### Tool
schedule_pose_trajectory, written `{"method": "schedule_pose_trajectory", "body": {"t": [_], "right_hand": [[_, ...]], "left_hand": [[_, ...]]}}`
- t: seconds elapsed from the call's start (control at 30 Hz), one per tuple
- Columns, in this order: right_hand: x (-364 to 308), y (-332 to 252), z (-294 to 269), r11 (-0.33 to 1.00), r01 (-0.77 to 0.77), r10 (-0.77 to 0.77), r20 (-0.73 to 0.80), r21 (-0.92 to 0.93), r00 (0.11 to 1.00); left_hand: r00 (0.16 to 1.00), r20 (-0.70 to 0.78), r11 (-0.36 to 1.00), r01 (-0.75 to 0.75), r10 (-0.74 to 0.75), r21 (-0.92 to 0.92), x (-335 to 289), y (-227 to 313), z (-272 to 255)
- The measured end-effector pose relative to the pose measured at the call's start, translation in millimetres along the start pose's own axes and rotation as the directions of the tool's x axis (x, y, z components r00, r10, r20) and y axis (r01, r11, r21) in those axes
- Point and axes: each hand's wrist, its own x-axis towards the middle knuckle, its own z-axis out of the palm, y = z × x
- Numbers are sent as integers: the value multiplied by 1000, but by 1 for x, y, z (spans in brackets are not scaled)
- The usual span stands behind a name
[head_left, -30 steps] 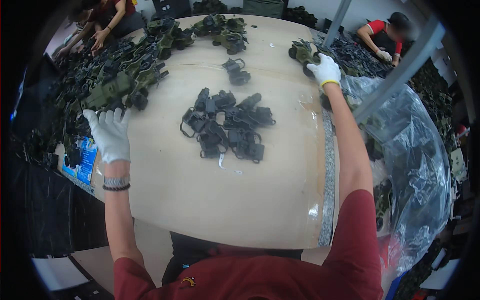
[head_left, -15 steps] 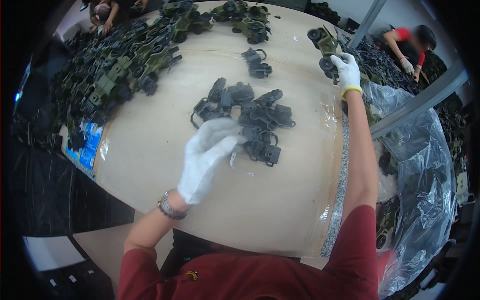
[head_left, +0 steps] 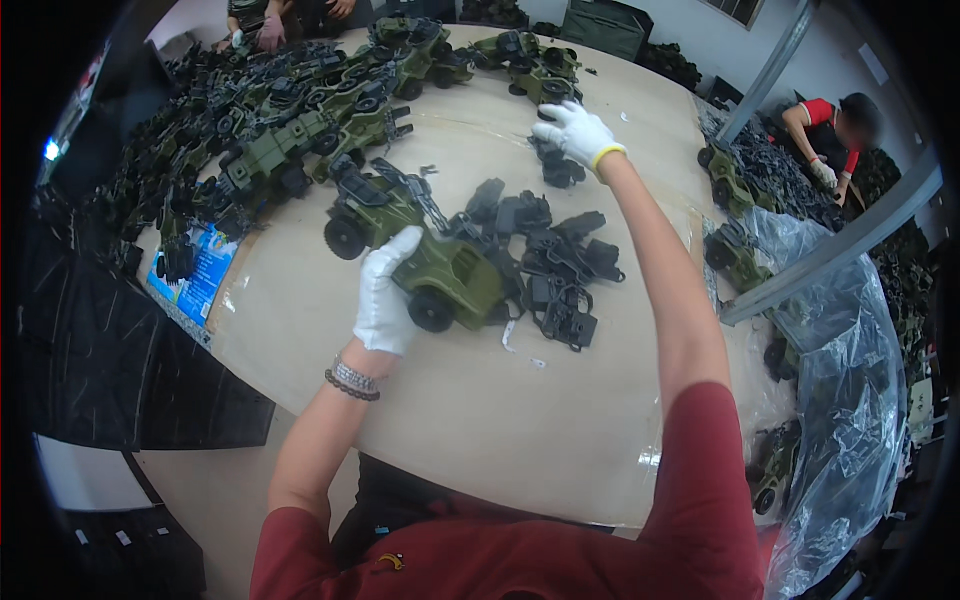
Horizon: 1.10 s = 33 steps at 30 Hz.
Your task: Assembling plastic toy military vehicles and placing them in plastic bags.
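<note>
My left hand [head_left: 384,302], in a white glove, grips a green toy jeep [head_left: 458,280] with black wheels by its near side. The toy is held tilted over the table, with dark parts at one end. Stretched forward, my gloved right hand [head_left: 582,136] has its fingers apart and nothing visible in them. It hovers over a small group of black plastic parts [head_left: 560,172] and partly covers it. A larger cluster of black plastic parts [head_left: 552,258] lies beyond and right of the held jeep, which hides some of it.
Many green toy vehicles [head_left: 270,150] are heaped along the table's left and far sides. More stand at the right edge, by clear plastic sheeting [head_left: 845,370] and a slanted metal post [head_left: 830,240]. A co-worker [head_left: 825,150] sits at the right; others' hands [head_left: 270,32] show far left.
The toy jeep has passed from my right hand at the table's right edge into my left hand. My right hand has moved left, to the far black parts. The view has shifted slightly.
</note>
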Motion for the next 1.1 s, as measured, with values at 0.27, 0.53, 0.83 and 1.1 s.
{"method": "schedule_pose_trajectory", "body": {"t": [0.27, 0.53, 0.83, 1.1], "right_hand": [[2, 15, 46, 998, 33, -44, 252, 49, 967], [-127, 40, 28, 984, 152, -153, 5, 92, 988], [-240, 30, -118, 920, 178, -64, -315, 349, 947], [-416, 13, -100, 928, 132, -263, 362, 348, 894]], "left_hand": [[977, 98, 982, 190, -189, 6, 124, -1, -41], [877, 323, 929, 369, -355, 19, 78, -57, 1], [972, 224, 984, 104, -70, -142, 14, -15, 19], [920, 302, 903, 333, -249, -271, -114, -2, 41]]}}
